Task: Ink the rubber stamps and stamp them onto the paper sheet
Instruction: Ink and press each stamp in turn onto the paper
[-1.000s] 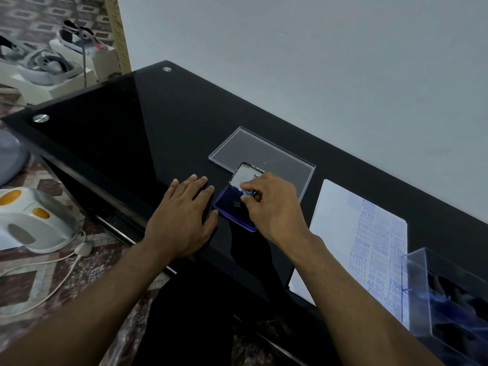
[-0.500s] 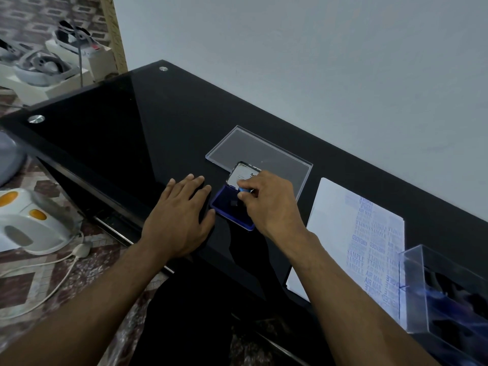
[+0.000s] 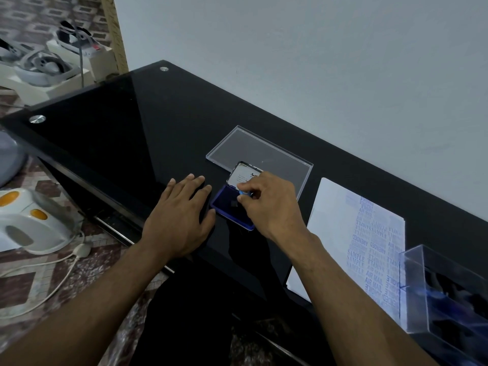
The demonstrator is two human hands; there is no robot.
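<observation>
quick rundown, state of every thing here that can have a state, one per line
ink pad: lid open, tilted up at its far edge
rubber stamp: pinched, held over the pad
right hand: pinches the stamp
left hand: flat on the table beside the pad, fingers straight
paper sheet: flat, partly covered with blue stamp prints
clear lid: off, lying flat behind the pad
clear box: open on top, dark items inside

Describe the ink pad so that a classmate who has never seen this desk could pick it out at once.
On the black glass desk, look near the front edge, between the two hands. There the ink pad lies open beside the flat left hand, under the right hand. It alone is a small dark blue tray with a raised white-labelled lid, unlike the clear plastic lid behind it.
</observation>
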